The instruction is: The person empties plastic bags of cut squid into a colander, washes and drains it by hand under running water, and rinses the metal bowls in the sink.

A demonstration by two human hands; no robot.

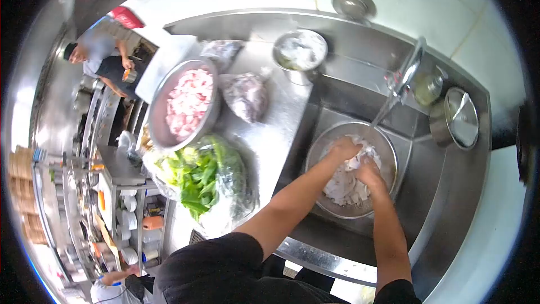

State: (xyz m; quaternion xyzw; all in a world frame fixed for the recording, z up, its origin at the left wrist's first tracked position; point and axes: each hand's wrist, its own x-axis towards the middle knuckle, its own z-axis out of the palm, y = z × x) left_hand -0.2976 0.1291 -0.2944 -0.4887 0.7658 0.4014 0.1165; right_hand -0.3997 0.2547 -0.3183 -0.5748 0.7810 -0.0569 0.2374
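Note:
In the sink (pixel 332 118) stands a round metal bowl (pixel 392 166) with pale, whitish food pieces (pixel 340 186) in it; their exact kind I cannot make out. Both hands are inside the bowl. My left hand (pixel 344 149) is at its upper middle, fingers curled into the pale pieces. Close beside it, my right hand (pixel 368 171) grips some of the same pieces, its fingertips partly hidden among them. From the tap (pixel 400 84), the spout points down over the bowl's upper rim, near my hands.
Left of the sink, the steel counter (pixel 281 146) holds a bowl of pink meat chunks (pixel 191 101), bagged leafy greens (pixel 202 174) and a dark-filled plastic bag (pixel 246 97). Metal pots (pixel 300 50) stand along the sink's rim. A co-worker (pixel 104 59) stands far left.

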